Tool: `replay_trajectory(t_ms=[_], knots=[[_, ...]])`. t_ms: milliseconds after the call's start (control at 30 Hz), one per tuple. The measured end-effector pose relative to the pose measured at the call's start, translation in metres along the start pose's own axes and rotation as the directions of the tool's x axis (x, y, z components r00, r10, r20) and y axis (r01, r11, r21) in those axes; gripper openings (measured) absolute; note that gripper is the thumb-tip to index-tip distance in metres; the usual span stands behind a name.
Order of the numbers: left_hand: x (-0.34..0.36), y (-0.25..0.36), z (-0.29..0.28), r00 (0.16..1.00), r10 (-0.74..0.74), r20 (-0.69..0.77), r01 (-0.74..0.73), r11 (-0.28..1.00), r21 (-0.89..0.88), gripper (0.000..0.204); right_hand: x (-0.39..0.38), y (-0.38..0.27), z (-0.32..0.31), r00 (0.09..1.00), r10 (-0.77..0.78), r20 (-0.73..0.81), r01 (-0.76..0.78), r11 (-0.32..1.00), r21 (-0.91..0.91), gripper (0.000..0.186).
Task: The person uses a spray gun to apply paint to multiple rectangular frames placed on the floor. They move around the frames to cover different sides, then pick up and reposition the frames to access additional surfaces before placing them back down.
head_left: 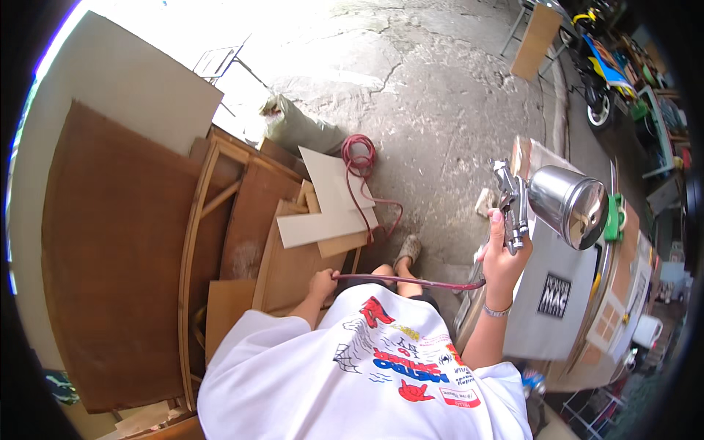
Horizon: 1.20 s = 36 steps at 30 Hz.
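Observation:
My right hand [503,264] is closed round the handle of a silver spray gun [513,198], held up at right with a metal cup [559,202] on it. A red hose [411,280] runs from below that hand across my body to my left hand [321,284], whose fingers are wrapped round it. More of the hose lies coiled [358,155] over pale offcut boards [315,227] on the left side.
Large brown panels [125,257], wooden frames and a stuffed sack [297,125] fill the left. A cluttered worktable [557,345] stands at my right. Cracked concrete floor [433,88] stretches ahead, with a board on a stand [532,40] and a motorbike [601,81] at top right.

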State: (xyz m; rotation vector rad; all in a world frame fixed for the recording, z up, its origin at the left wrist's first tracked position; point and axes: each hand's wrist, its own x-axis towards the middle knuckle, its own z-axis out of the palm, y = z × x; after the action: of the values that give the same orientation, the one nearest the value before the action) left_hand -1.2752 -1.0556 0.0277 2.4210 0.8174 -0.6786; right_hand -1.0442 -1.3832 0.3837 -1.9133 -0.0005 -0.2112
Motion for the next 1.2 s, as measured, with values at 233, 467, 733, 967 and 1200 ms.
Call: replay_trajectory(t_ms=[233, 467, 733, 967, 1200], knots=[[0.107, 0.090, -0.037, 0.939, -0.212, 0.270, 0.245, 0.965, -0.093, 0.047, 0.211, -0.029, 0.091, 0.987, -0.088, 0.134, 0.083, 0.995, 0.047, 0.026], [0.285, 0.208, -0.067, 0.896, -0.234, 0.378, 0.347, 0.900, -0.263, 0.050, 0.425, -0.015, 0.206, 0.938, -0.134, 0.318, 0.124, 0.991, 0.052, 0.031], [0.492, 0.331, -0.245, 0.935, -0.274, 0.225, 0.348, 0.829, -0.437, 0.062, 0.677, -0.042, 0.372, 0.842, -0.226, 0.490, 0.238, 0.971, 0.039, 0.029], [0.651, 0.366, -0.352, 0.893, -0.433, 0.124, 0.432, 0.747, -0.505, 0.060, 0.862, -0.058, 0.533, 0.831, -0.223, 0.509, 0.154, 0.973, 0.174, 0.034], [0.825, 0.403, -0.443, 0.819, -0.571, 0.058, 0.481, 0.627, -0.613, 0.058, 1.043, -0.081, 0.728, 0.755, -0.256, 0.604, 0.178, 0.966, 0.187, 0.039]])
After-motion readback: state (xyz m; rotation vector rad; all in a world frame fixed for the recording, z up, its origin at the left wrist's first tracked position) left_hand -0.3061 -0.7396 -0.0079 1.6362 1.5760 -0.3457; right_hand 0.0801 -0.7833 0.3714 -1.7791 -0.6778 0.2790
